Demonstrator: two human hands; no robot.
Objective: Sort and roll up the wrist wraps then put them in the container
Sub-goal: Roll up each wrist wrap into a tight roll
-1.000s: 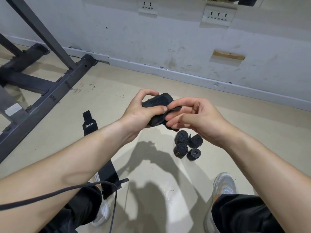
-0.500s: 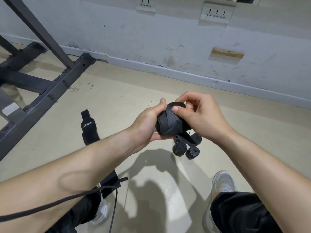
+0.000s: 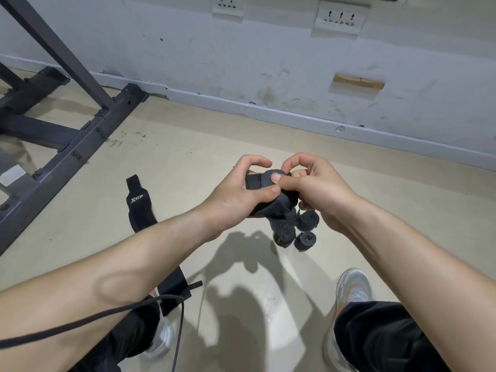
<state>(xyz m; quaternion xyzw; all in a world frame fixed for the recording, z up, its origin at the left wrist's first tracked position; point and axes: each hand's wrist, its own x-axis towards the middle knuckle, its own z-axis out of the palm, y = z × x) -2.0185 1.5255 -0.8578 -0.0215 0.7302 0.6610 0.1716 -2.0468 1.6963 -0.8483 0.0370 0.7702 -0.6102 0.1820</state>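
Both hands (image 3: 271,189) grip dark wrist wrap (image 3: 264,181), seemingly half-rolled.

A dark metal frame (image 3: 67,167) stands on the beige floor (image 3: 188,146) at the left, its base reaching the grey skirting (image 3: 268,112). Two socket plates (image 3: 341,18) sit high on the scuffed wall (image 3: 241,55). A black cord (image 3: 107,312) loops across the lower left.
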